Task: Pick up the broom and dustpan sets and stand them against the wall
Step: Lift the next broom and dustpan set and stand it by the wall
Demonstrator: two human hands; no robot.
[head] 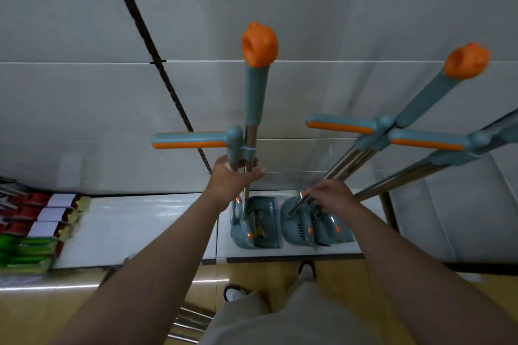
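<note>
Now, left hand (234, 178): clasps the two steel poles of the upright set (253, 98) just under the teal clip that joins them, with the fingers wrapped round the far side.
Right hand (332, 196): fingers curled round the steel pole of the leaning set (361, 150), low on the shaft and just above its dustpan.
Upright set: stands vertical on the white ledge (140, 218), its base flat on the ledge at the foot of the wall. An orange cap tops the teal grip, and a teal side handle with an orange stripe sticks out to the left.
Leaning set: tilts up and to the right. Its base is on the ledge just beside the upright set's base, and its orange-capped top is well off to the right.
Third set (429, 161): further right and tilted the same way, its side handle just beside the leaning set's. Its top runs out of frame.
Wall (350, 8): pale tiles. A thin black cord (145, 31) runs diagonally down it and passes behind the upright set's side handle.
Packs (42, 221): red and green, stacked at the ledge's left end.
Floor (342, 274): yellow wood below the ledge, with the person's shoes (307, 270) on it. Shiny metal tubes (187, 325) lie at the bottom edge.
</note>
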